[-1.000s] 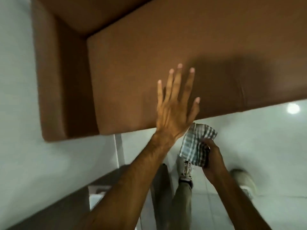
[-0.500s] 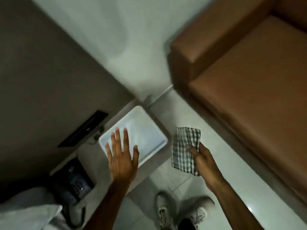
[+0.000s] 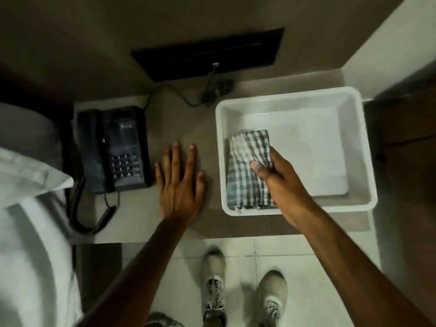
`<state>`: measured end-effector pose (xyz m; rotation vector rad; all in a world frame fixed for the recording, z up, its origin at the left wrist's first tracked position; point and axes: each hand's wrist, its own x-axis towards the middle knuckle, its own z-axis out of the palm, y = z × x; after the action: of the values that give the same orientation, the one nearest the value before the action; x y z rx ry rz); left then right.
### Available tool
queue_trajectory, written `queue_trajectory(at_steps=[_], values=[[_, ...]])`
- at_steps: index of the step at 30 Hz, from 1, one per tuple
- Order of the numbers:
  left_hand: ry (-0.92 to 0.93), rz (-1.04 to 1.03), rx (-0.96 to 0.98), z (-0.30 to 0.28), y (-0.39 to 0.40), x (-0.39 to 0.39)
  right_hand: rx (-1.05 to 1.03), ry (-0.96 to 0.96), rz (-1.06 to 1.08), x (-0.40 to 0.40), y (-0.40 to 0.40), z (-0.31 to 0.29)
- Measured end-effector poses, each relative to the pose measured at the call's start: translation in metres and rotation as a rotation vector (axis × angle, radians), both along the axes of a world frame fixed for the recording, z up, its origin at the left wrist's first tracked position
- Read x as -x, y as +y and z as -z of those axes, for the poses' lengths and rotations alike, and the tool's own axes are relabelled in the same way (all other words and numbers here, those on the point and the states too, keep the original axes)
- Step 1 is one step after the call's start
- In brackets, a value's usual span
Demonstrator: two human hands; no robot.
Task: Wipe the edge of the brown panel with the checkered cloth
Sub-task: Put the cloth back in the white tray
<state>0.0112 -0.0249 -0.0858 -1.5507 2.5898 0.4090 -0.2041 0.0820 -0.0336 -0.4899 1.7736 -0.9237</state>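
The folded grey-and-white checkered cloth (image 3: 247, 171) is pinched by the right hand (image 3: 280, 185), the thumb pressed on top and the other fingers curled beneath it. The cloth is held inside the white rectangular plastic tray (image 3: 363, 147), along the tray wall just left of those fingers. The left hand (image 3: 180, 185) is spread wide, fingers extended and empty, over the grey countertop (image 3: 141, 208). A black corded telephone (image 3: 113, 149) is seen just left of its little finger.
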Motion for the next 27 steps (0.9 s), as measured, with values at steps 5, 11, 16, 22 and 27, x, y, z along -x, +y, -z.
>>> queue_trajectory(at_steps=[5, 11, 16, 22, 27], values=[[0.096, -0.06, 0.054, 0.013, 0.032, 0.032, -0.14, 0.372, -0.174, 0.023, 0.003, -0.011], [0.04, -0.026, 0.043, 0.021, 0.043, 0.028, -0.262, 0.577, -0.189, 0.022, 0.018, -0.009], [0.044, -0.019, 0.081, 0.023, 0.037, 0.02, -0.334, 0.68, -0.235, 0.008, 0.015, -0.01], [0.073, -0.019, 0.135, 0.012, 0.028, 0.023, -0.118, 1.063, -0.376, -0.001, 0.016, -0.027], [0.073, -0.016, 0.123, 0.008, 0.018, 0.027, -0.18, 0.948, -0.512, -0.019, 0.008, -0.016]])
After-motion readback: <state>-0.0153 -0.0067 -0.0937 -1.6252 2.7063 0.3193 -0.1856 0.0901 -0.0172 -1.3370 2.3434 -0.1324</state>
